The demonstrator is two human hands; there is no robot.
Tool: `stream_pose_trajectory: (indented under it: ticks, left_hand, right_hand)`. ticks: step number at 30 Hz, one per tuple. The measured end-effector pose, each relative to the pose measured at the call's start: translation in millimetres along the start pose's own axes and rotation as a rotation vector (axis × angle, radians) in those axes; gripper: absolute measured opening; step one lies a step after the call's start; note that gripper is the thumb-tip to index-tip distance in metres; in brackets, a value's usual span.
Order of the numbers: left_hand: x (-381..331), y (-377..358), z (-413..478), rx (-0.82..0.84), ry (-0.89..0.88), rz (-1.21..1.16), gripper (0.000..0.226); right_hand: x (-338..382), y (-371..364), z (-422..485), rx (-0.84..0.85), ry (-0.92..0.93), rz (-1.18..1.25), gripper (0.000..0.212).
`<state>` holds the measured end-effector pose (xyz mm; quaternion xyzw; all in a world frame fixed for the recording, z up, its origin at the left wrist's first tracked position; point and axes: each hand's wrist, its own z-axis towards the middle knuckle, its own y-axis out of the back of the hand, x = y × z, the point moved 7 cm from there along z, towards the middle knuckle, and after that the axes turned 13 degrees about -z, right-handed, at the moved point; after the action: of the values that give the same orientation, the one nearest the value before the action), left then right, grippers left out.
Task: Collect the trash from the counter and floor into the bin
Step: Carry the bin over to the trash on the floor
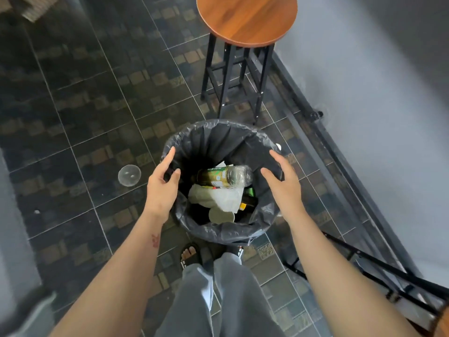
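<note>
Bin (220,233): centre of frame, on the floor (80,113) just in front of the feet, lined with a black bag whose edge folds over the rim, likely to keep the mouth wide for dropping.
Contents: bottle (224,176) lying on its side on top, above crumpled paper (218,197) and a paper cup (221,216).
Left hand (161,186): at the left rim, fingers (170,154) spread and released, holding nothing; thumb over the bag edge.
Right hand (283,181): at the right rim, fingers loosely curved, empty.
Probable reason: flanking the rim to steady or lift.
Clear lid (129,175): left of the bin, on the floor, not yet collected.
Stool (246,19): top centre, beyond the bin.
</note>
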<state>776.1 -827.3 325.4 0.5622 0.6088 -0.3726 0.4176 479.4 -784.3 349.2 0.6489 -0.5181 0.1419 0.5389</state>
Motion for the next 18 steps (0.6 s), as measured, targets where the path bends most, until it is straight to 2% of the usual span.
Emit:
stream_pose_trajectory:
  ticks: [10,18]
  left_hand:
    - [147.5,37.4,105.9,-0.124,0.029,0.01,0.055]
    - [264.1,42.4,214.5,-0.17,-0.089,-0.028,0.055]
  right_hand:
    - [-96.8,-150.1,107.1,0.019,0.011,0.003,0.047]
    - [-167.1,-251.1,219.9,0.015,0.102,-0.026,0.048]
